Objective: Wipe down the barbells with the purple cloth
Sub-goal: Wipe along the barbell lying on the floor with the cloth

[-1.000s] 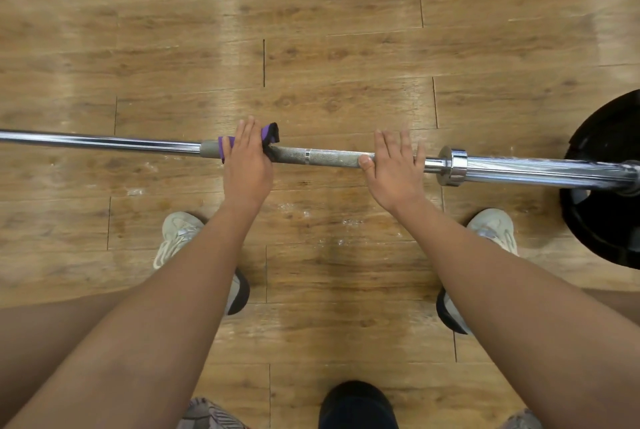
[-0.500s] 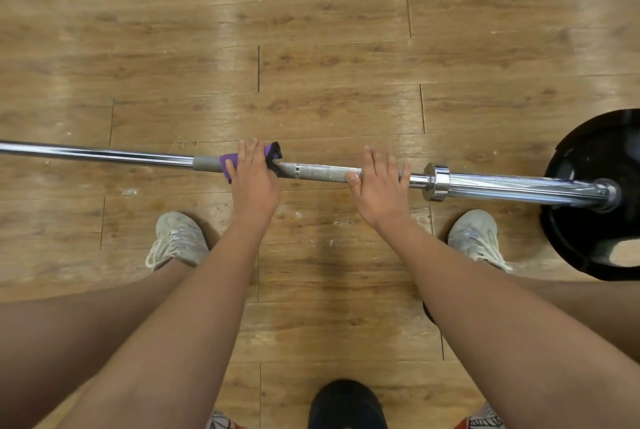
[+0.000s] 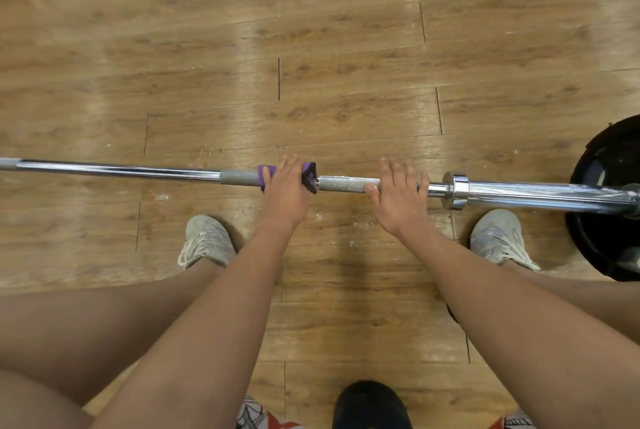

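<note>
left grip is clamping the purple cloth round the long chrome steel barbell, right grip lying flat-fingered on it, risking the bar rolling mid-wipe.

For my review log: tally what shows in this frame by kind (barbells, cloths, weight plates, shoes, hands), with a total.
Barbell: 1
Purple cloth: 1
Black weight plate: 1
Pale shoes: 2, left shoe and right shoe
Hands: 2, left hand on the cloth, right hand on the bar
Total: 7
</note>
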The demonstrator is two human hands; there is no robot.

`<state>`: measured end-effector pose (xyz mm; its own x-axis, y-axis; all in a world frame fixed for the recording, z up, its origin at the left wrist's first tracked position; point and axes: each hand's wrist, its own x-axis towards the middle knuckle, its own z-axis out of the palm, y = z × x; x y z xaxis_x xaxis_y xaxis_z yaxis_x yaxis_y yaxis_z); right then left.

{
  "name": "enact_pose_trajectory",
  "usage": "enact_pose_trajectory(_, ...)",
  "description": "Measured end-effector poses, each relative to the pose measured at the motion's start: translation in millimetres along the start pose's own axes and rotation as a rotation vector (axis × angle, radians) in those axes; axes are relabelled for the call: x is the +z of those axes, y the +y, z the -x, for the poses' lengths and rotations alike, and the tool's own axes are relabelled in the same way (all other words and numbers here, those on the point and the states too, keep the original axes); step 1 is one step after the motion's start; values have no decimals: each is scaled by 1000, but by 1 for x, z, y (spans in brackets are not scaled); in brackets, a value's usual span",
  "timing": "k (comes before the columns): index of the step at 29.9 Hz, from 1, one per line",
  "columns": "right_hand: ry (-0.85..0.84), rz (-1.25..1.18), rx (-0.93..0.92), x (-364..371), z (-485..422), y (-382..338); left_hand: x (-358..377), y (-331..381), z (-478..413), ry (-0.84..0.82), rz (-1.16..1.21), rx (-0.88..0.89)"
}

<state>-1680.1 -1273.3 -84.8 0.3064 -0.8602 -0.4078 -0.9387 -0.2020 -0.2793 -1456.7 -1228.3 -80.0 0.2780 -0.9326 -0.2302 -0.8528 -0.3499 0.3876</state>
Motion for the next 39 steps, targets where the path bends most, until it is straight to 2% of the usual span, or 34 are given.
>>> enact_pose_trajectory(4, 1, 15, 19, 0, 2, -1, 0, 5, 21, -77, 2, 47)
enact_pose_trajectory(7, -2, 21, 19, 1, 5, -4, -8, -8, 4, -96, -47, 128)
enact_pose_trajectory(10, -14, 30, 28, 2, 9, -4, -20, -5, -10, -164, -58, 49)
enact_pose_trajectory(12, -14, 38, 31, 3, 12, -5, -18, 2, -6, -135, -57, 15)
enact_pose_trajectory(15, -13, 51, 37, 4, 17, -6, -4, 8, 18, -59, -52, 54)
enact_pose_trajectory(20, -4, 53, 42, 7, 24, -8, 0, -6, 34, -92, -67, 104)
enact_pose_trajectory(24, -17, 52, 49, 11, 31, -8, -1, -9, 39, -28, -47, -24)
enact_pose_trajectory(26, -6, 53, 50, 13, 34, -9, 6, 5, 55, -21, -30, -30)
enact_pose_trajectory(31, 6, 52, 47, 16, 41, -9, 18, 16, 74, -45, -28, 45)
enact_pose_trajectory(36, 36, 53, 44, 20, 47, -9, 3, -4, 58, -69, -11, -23)
enact_pose_trajectory(39, 56, 50, 44, 22, 51, -10, 5, 8, 67, -81, -15, 6)
